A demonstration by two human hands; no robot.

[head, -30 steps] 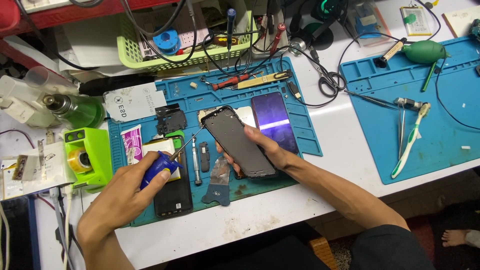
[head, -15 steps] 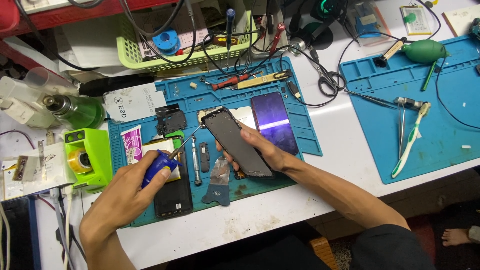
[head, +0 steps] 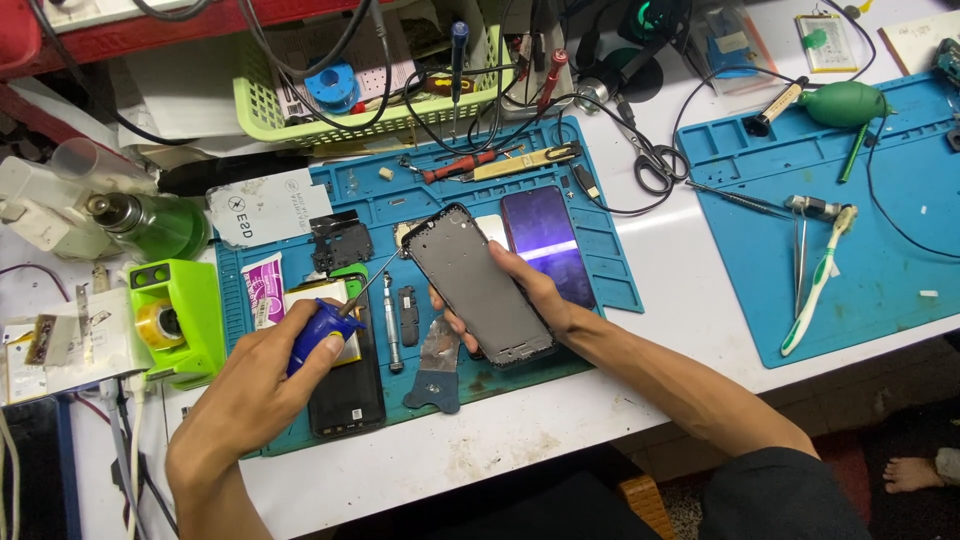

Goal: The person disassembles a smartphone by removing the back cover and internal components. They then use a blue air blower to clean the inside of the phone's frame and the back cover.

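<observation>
Over the blue mat (head: 600,275), my right hand (head: 520,295) grips the phone frame (head: 478,285) tilted; my left hand (head: 265,385) clasps a blue screwdriver (head: 330,320), tip at the frame's upper corner. A slip could gouge it.

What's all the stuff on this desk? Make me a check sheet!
Surface: white bench with two blue mats, one under the work, one to the right.
Job's things: phone frame, tilted up off the mat; blue screwdriver, tip near the frame's top corner.
Clutter: dark phone, purple screen, green basket, scissors, toothbrush, green tape holder.
Hands: left hand grips the screwdriver; right hand holds the frame.
Cables: black wires tangled along the back.
Surroundings: a bare foot on the floor at right.
</observation>
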